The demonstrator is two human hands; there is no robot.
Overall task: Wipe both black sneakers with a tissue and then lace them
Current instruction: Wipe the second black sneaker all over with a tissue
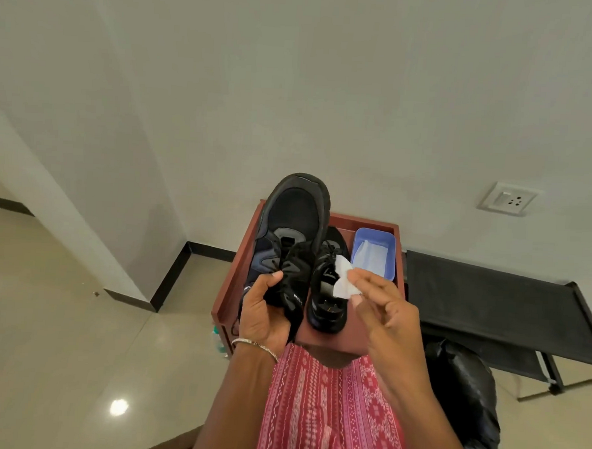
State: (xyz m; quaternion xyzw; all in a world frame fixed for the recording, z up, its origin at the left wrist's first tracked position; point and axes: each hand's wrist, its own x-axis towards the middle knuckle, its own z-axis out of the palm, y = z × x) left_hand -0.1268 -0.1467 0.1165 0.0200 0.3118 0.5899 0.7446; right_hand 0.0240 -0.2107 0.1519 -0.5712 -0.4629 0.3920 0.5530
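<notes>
My left hand (266, 308) grips one black sneaker (293, 224) by its heel and tongue and holds it raised, toe pointing away from me. The second black sneaker (327, 294) stands on the reddish-brown wooden table (379, 314), just right of the raised one. My right hand (383, 304) pinches a small folded white tissue (344, 278) between thumb and fingers, above the standing sneaker and close to the raised sneaker's side. Loose black laces bunch at the raised sneaker's tongue.
A light blue plastic box (390, 260) with white tissues sits at the table's right rear. A black folding rack (489, 296) and a black bag (464, 398) stand to the right. A wall with a socket (508, 198) is behind; tiled floor lies to the left.
</notes>
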